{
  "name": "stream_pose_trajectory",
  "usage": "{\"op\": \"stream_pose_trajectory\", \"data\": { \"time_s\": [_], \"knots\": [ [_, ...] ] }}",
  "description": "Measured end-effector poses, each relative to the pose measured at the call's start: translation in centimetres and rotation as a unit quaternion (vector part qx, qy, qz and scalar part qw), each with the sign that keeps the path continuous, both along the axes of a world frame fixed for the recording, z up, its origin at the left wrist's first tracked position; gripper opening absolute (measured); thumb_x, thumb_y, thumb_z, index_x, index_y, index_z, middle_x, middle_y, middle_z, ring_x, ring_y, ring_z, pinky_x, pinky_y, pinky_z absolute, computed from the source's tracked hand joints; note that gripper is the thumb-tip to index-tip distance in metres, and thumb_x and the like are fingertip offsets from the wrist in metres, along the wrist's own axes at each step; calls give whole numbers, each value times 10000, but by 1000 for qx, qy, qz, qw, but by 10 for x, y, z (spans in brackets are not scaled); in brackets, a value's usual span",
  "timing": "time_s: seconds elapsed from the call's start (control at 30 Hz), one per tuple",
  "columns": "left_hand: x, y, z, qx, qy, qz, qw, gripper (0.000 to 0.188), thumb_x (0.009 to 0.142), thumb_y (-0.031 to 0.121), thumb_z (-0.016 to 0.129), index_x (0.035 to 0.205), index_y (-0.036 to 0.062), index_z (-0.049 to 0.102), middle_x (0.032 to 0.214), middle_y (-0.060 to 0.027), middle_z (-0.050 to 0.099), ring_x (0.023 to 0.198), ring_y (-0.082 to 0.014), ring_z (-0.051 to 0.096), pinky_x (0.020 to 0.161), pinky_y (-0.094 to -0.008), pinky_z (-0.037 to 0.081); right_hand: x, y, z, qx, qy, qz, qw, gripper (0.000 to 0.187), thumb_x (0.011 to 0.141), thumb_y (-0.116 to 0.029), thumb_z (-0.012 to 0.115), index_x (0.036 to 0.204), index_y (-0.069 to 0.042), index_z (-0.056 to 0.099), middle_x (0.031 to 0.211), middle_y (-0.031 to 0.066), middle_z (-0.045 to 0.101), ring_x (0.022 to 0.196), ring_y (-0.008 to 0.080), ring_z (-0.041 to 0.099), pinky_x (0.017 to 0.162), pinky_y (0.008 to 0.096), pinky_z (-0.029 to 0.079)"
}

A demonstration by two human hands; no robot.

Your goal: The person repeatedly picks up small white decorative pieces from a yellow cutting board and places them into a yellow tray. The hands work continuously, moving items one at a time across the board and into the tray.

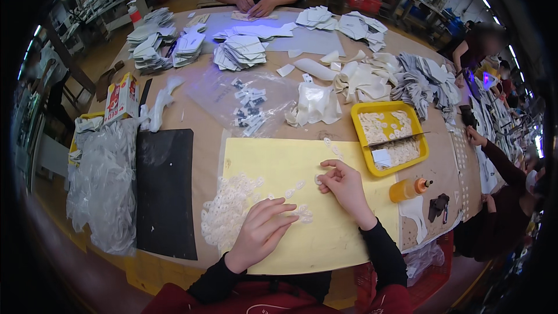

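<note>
My right hand (pixel 344 189) is closed in a pinch over the yellow sheet (pixel 337 238), with a small cream oval piece (pixel 318 179) at its fingertips. Fingers stretched out, my left hand (pixel 263 234) is open just above the sheet and holds nothing that I can see. Beside it, toward the left edge of the sheet, lies a heap of similar pale oval pieces (pixel 224 212). A few loose ovals (pixel 294 189) trail between the two hands, and some (pixel 304 213) lie by the left fingertips. Their exact kind is too small to make out.
A yellow tray (pixel 423 150) of cream pieces stands at right, near a bottle of amber liquid (pixel 405 190). At left are a black board (pixel 165 192) and clear plastic bags (pixel 104 186). Stacked cut pieces (pixel 239 52) line the far side, where another person's hands (pixel 256 7) work.
</note>
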State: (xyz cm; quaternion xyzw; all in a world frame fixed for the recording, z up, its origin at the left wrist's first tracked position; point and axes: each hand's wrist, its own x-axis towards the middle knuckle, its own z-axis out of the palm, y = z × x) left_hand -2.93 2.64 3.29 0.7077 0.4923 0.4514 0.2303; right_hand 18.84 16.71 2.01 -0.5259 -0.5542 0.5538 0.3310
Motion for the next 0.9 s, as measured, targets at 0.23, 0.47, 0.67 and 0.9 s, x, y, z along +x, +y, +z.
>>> {"op": "stream_pose_trajectory", "data": {
  "time_s": [0.23, 0.47, 0.67, 0.9],
  "knots": [
    [-1, -2, 2, -10, 2, 5, 1000, 236, 870, -14, 736, 1093, 57, 769, 1233, -89, 722, 1212, -332, 656, 1041, -461, 505, 3, 1, 15, 123, -208, 80, 967, 120, 951, -116, 739, 1026, -25, 760, 748, 83, 696, 627, 161, 683, 594, 312, 539],
    [0, -1, 2, -15, -4, -2, 1000, 231, 874, -6, 739, 1096, 54, 761, 1224, -88, 723, 1204, -325, 661, 1023, -457, 510, 2, -5, 3, 312, -259, 165, 899, 110, 891, -137, 787, 927, -43, 745, 819, 87, 665, 724, 271, 675, 657, 389, 541],
    [0, 0, 0, -9, -5, 0, 1000, 238, 869, -9, 742, 1098, 52, 761, 1223, -92, 722, 1198, -326, 663, 1017, -452, 514, 7, 13, -3, 395, -288, -6, 872, 98, 889, -118, 775, 932, -34, 750, 870, 100, 656, 798, 316, 657, 754, 427, 542],
    [0, 1, 1, -13, -2, -2, 1000, 232, 870, -10, 736, 1092, 49, 770, 1218, -99, 727, 1192, -330, 667, 1016, -448, 519, 13, 3, -7, 358, -362, 53, 859, 138, 878, -94, 762, 1003, -36, 752, 888, 85, 664, 847, 317, 640, 784, 417, 511]
  ]
}}
